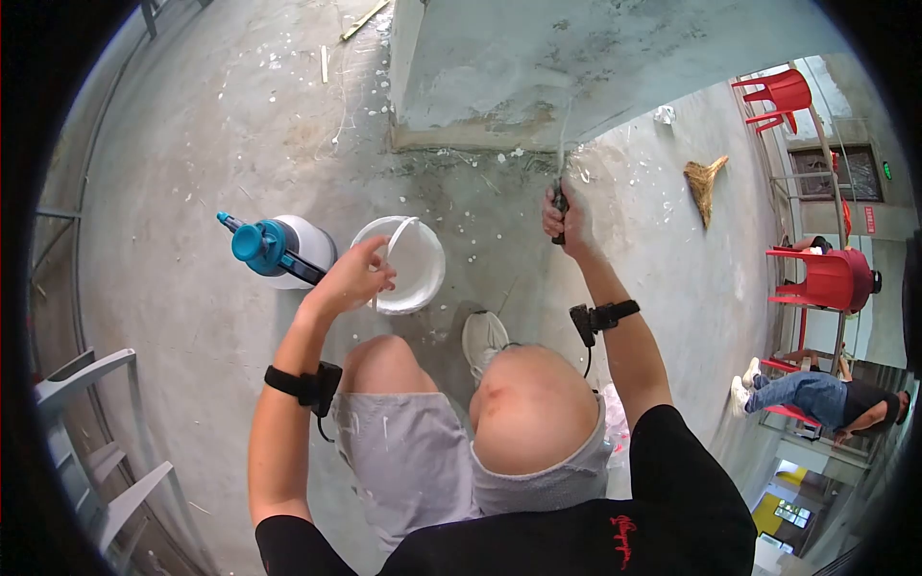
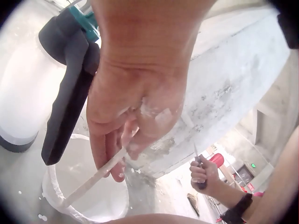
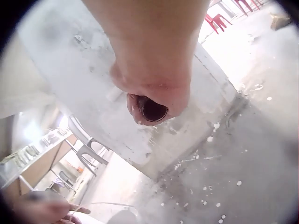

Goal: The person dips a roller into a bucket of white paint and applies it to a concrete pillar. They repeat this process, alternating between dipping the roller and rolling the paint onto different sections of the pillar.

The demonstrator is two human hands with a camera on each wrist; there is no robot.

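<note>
My left hand [image 1: 353,276] is over the near left rim of a white bucket [image 1: 435,278]. Its thumb and fingers hold the bucket's thin whitish handle [image 2: 96,177], which rises from the rim in the left wrist view. White smears mark that palm. Farther forward, my right hand [image 1: 576,223] grips a putty knife [image 1: 560,197] by its dark handle. The thin blade is seen edge-on and points up toward the pale plastered wall surface [image 1: 480,77]. From the right wrist only the round handle end [image 3: 154,111] shows, the blade being hidden behind the fist.
A white pump sprayer [image 1: 309,245] with a teal top stands left of the bucket. White drips dot the concrete floor [image 1: 192,317]. A grey plastic chair [image 1: 115,446] is at left; red chairs [image 1: 821,278] and a seated person [image 1: 816,394] are at right. A brown cone-shaped object [image 1: 704,187] lies nearby.
</note>
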